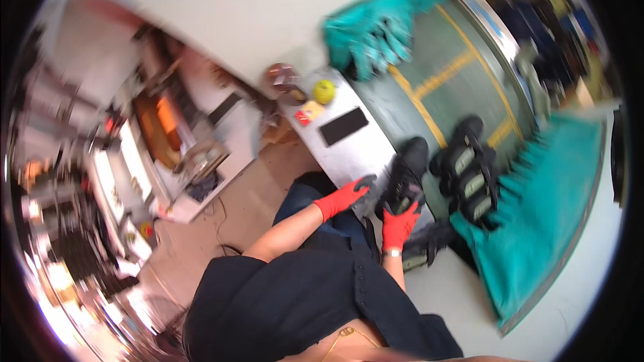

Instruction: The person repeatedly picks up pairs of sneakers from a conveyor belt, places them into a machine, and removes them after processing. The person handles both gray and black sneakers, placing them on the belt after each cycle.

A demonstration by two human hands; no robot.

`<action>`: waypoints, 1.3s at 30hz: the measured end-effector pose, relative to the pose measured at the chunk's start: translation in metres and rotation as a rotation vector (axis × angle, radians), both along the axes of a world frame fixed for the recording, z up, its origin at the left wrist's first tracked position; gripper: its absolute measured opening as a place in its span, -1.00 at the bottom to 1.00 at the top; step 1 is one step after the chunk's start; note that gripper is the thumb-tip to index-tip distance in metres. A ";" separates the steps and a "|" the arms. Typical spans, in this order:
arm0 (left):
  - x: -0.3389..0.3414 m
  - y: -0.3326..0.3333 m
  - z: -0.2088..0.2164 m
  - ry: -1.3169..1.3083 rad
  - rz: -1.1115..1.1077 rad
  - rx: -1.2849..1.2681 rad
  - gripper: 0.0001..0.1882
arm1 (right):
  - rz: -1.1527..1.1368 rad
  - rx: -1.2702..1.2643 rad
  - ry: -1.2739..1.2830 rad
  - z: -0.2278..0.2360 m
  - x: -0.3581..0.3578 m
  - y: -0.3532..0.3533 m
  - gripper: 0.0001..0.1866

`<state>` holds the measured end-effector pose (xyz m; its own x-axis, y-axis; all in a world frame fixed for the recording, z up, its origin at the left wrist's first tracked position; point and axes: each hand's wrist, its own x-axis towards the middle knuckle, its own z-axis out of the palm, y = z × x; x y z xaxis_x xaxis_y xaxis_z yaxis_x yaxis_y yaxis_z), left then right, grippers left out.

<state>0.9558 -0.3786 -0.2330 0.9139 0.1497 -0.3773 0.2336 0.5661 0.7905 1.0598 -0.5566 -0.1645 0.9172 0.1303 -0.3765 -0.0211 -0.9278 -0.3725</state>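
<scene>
My right hand (400,225), in a red glove with dark fingertips, grips the near end of a black shoe (406,169). The shoe lies lengthwise at the right edge of a metal worktable (367,149), its toe pointing away from me. To its left, my left hand (343,200), gloved the same way, is held over the table's near edge. Its dark-tipped fingers stretch toward the shoe, apart from it, and I see nothing in them. Blur hides the finer detail of both hands.
Several black shoes (466,173) stand on a green conveyor belt (446,87) with yellow lines. Teal fringed curtains (543,221) flank it. On the table lie a black rectangular pad (344,127), a yellow-green round object (323,92) and a small red item (303,118). A machine (171,131) stands left.
</scene>
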 end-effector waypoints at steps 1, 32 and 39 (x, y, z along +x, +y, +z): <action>-0.011 0.001 0.011 0.102 -0.005 -0.025 -0.39 | 0.026 0.034 -0.004 -0.010 -0.003 -0.009 0.27; -0.491 0.116 0.199 -0.159 0.670 0.076 -0.35 | 0.591 1.228 0.851 0.285 -0.284 0.306 -0.13; -0.579 0.106 0.182 -0.083 0.955 0.165 -0.34 | 0.942 0.906 0.823 0.220 -0.343 0.518 -0.22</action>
